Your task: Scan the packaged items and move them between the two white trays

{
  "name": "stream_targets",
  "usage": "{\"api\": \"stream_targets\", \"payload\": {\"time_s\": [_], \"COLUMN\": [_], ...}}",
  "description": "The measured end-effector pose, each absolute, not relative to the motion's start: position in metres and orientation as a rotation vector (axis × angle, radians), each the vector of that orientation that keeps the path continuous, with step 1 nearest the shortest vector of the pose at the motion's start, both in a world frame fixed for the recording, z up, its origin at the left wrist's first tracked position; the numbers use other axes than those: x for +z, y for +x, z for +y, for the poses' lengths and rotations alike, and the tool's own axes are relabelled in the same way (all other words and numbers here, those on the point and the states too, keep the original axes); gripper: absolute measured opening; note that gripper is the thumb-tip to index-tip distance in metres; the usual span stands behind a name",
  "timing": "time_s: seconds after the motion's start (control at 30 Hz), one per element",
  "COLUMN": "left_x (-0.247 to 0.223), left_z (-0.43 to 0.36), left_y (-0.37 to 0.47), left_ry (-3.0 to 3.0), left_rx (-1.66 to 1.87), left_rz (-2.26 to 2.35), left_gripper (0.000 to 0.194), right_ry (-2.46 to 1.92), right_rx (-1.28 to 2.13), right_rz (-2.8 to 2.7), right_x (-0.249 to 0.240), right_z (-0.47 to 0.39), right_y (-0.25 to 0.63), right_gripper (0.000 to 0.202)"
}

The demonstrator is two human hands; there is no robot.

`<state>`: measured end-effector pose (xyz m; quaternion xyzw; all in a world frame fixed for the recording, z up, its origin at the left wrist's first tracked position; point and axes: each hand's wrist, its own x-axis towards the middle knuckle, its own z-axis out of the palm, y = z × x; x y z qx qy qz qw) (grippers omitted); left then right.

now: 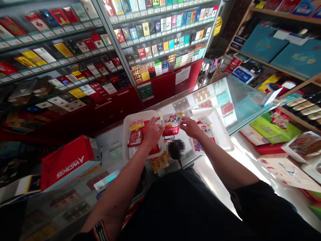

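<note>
Between my two hands is a small white snack packet (172, 119) with black lettering and a red logo. My right hand (190, 127) pinches its right edge. My left hand (151, 132) reaches over a white plastic tray, its thumb and a finger closed at the packet's lower left corner, the other fingers apart. A red packet (170, 131) shows just beneath the white one. The left tray (124, 134) contains red packets and a yellow packet (136, 125). In the right white tray (223, 134) lie similar white packets (206, 130).
Both trays stand on a glass display counter (188, 160). A red shoebox-like carton (69, 162) lies at the left. Shelves of cigarette packs (163, 25) rise behind the counter. Teal boxes (265, 43) fill shelving at the right. A blurred dark round thing (176, 149) is nearest my body.
</note>
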<state>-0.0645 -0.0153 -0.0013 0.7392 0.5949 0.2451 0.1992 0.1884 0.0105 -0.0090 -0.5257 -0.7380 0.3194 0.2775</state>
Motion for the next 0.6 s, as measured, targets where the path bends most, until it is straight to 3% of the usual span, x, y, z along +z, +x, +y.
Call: {"api": "stream_targets", "payload": {"time_s": [0.3,0.6], "left_x": [0.000,-0.004], "left_z": [-0.011,-0.013], "left_y": [-0.004,0.069], "left_ry": [1.993,1.999], "left_rx": [0.824,0.706], "left_rz": [1.510,1.554], "left_gripper": [0.023,0.022], "right_ry": [-1.568,-1.708], "right_rx": [0.854,0.908], "right_rz": [-1.759,-1.556], "right_x": [-0.012,-0.028], "right_z": [0.005,-0.012], "right_y": [0.246,0.316], "right_gripper": [0.017,0.021]}}
